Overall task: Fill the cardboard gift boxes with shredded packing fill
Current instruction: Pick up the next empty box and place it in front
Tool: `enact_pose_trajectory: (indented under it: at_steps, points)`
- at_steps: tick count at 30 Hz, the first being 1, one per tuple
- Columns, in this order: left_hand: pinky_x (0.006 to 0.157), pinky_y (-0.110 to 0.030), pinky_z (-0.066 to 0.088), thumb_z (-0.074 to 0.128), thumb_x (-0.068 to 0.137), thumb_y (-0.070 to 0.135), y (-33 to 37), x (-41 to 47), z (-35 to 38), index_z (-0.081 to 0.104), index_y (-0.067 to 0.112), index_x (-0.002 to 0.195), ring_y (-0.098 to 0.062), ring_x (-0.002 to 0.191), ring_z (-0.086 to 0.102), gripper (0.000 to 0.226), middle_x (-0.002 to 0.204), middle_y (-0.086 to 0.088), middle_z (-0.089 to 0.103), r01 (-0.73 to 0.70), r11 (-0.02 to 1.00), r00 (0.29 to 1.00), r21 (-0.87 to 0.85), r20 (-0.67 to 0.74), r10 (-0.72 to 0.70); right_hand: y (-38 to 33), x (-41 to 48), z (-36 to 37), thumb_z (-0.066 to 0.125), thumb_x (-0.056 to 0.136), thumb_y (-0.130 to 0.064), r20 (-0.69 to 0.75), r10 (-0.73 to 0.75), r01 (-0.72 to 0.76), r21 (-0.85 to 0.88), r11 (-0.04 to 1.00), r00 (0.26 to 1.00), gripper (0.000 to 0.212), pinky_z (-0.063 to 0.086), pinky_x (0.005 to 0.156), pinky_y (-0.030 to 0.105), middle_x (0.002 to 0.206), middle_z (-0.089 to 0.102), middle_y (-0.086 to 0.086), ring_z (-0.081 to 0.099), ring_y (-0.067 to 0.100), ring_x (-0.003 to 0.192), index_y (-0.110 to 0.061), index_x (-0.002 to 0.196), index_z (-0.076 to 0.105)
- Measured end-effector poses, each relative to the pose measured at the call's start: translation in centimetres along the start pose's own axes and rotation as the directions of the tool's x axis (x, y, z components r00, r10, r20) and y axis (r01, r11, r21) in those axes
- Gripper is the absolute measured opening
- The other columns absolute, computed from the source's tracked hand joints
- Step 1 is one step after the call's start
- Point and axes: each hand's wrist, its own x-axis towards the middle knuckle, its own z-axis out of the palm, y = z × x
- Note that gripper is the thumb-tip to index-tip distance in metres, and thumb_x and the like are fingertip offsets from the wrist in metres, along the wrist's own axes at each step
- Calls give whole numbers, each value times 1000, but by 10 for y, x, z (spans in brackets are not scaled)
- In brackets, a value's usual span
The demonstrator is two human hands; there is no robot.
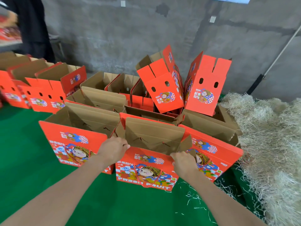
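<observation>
Left grip [114,147] and right grip [183,162] each clasp the near rim of the open box [146,168] at lower centre, probably squaring it for filling, so next comes a handful from the fill [268,144] heaped at right.

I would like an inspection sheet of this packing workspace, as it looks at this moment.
Surface: green covering, flat.
Job's things: front box open, no fill seen inside; other open boxes around it; two tilted boxes on top; shredded fill pile at right.
Clutter: loose fill strands on the covering beside the pile.
Hands: left hand and right hand each grip the front box's top edge.
Cables: nothing seen.
Surroundings: grey wall; person in dark clothes, far left; pale pole, right.
</observation>
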Motion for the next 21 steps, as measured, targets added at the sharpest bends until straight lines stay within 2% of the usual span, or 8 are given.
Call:
enact_pose_trajectory:
  at_steps: [3,6,9,11,13,16,18,21]
  points:
    - [61,-28,50,48,95,31,3,1,2,51,22,62,-12,55,53,35,59,3,56,41,999,999,-32,-30,-42,3,6,-2,49,91,-16,19,-32,31,27,999,999,25,47,82,36,111,63,6,59,28,105,-22,115,55]
    - [57,-24,47,48,95,32,4,0,3,61,20,75,-13,64,59,27,69,2,63,78,996,997,-53,-22,-79,4,6,-4,50,91,-37,37,-63,59,104,993,997,34,47,84,36,112,63,6,58,27,106,-22,122,54]
    - [75,-30,51,53,91,36,4,-2,4,68,19,91,-14,83,60,23,89,4,66,94,994,989,-59,-106,-100,1,8,-6,45,91,-51,-22,-105,107,108,988,994,40,48,81,34,105,65,4,60,24,100,-22,117,56]
    - [87,-32,47,58,88,38,4,-4,5,67,19,99,-16,99,55,24,101,4,63,117,992,976,-54,-180,-125,-5,11,-9,44,93,-50,-72,-145,154,142,978,987,36,48,80,33,105,66,2,60,23,99,-24,113,57]
    - [92,-32,44,59,88,35,4,-8,5,66,17,103,-17,105,53,25,107,3,60,136,987,968,-83,-200,-150,-16,15,-10,43,95,-43,-69,-203,212,164,963,977,30,47,78,31,106,65,1,60,22,99,-24,113,57]
    - [90,-31,47,57,90,28,1,-20,2,63,16,109,-17,102,55,23,111,1,60,148,968,967,-204,-176,-185,-28,20,-8,40,97,-35,-29,-221,222,137,965,975,24,49,75,31,104,64,2,60,20,94,-20,108,56]
    - [87,-28,47,54,92,24,-5,-32,-3,63,17,113,-16,99,57,23,110,0,62,151,957,963,-246,-182,-198,-31,25,-8,43,96,-36,-4,-206,203,181,962,979,23,51,77,29,104,63,-1,59,14,92,-21,106,58]
    - [86,-23,46,48,93,11,-15,-48,-12,65,13,111,-16,100,61,25,110,-1,66,158,940,948,-301,-219,-230,-50,31,-11,45,94,-44,-12,-268,265,212,941,963,29,51,85,31,114,62,-6,57,13,104,-27,115,54]
